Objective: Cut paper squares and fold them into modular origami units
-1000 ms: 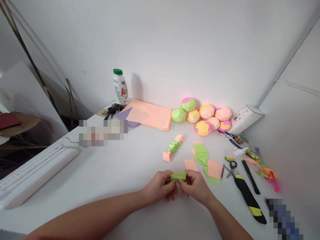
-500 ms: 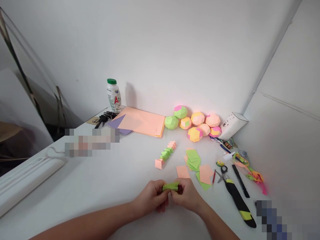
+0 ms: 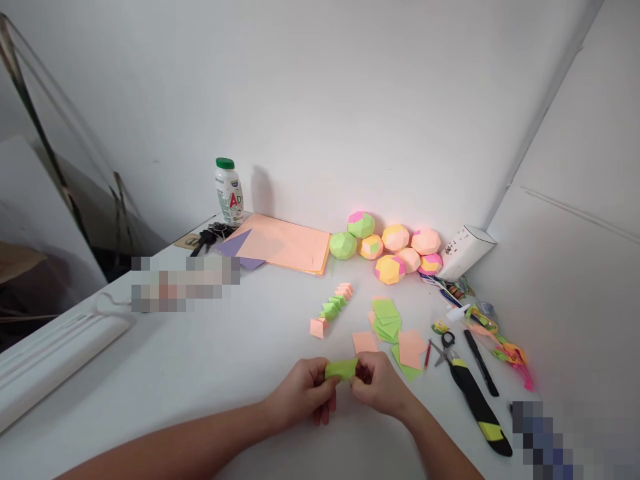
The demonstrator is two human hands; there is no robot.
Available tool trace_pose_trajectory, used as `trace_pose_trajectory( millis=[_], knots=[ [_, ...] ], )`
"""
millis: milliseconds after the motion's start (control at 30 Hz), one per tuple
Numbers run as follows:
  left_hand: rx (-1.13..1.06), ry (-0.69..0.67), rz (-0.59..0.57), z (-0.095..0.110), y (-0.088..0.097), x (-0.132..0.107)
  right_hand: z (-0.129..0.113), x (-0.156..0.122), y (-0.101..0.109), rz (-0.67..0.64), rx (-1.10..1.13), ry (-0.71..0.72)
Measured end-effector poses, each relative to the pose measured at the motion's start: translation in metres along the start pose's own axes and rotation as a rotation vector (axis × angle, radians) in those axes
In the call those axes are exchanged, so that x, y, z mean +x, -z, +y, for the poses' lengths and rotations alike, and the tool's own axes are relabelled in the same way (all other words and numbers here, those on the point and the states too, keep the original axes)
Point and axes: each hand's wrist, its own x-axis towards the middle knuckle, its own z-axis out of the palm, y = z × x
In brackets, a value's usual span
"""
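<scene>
Green paper piece (image 3: 341,370) held over white tabletop (image 3: 210,367), stretched between two bare hands. Left hand (image 3: 303,391) closed, pinching its left end between thumb and fingers; right hand (image 3: 380,383) closed, pinching right end. Just beyond: row of folded peach and green paper units (image 3: 330,310), overlapping pile of paper squares (image 3: 387,323). Faceted paper balls (image 3: 390,269) clustered near wall (image 3: 320,120). Scissors (image 3: 448,339) right of squares.

Room leftward over tabletop (image 3: 210,360); scissors (image 3: 447,354), cutter (image 3: 477,400) block right.
</scene>
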Motion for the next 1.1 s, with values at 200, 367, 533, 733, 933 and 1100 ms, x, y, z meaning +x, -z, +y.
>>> trace_pose_trajectory(
  millis=[200, 367, 533, 733, 933, 1100],
  knots=[
    [-0.053, 0.026, 0.031, 0.004, 0.000, 0.001, 0.004, 0.003, 0.015, 0.031, 0.050, -0.024],
    [-0.057, 0.029, 0.039, 0.008, 0.000, 0.001, -0.002, 0.002, 0.010, -0.011, 0.141, -0.010],
    [-0.043, 0.009, 0.018, 0.008, 0.001, 0.000, -0.009, -0.002, -0.010, -0.085, 0.197, 0.002],
    [-0.047, -0.005, 0.006, 0.006, 0.002, 0.000, -0.011, -0.001, -0.008, -0.077, 0.321, -0.016],
    [-0.102, 0.000, 0.019, 0.007, 0.001, 0.001, -0.011, -0.001, -0.004, -0.058, 0.374, 0.010],
    [-0.226, -0.016, 0.062, 0.013, 0.004, 0.000, -0.005, 0.002, 0.001, 0.082, 0.381, -0.042]
  ],
)
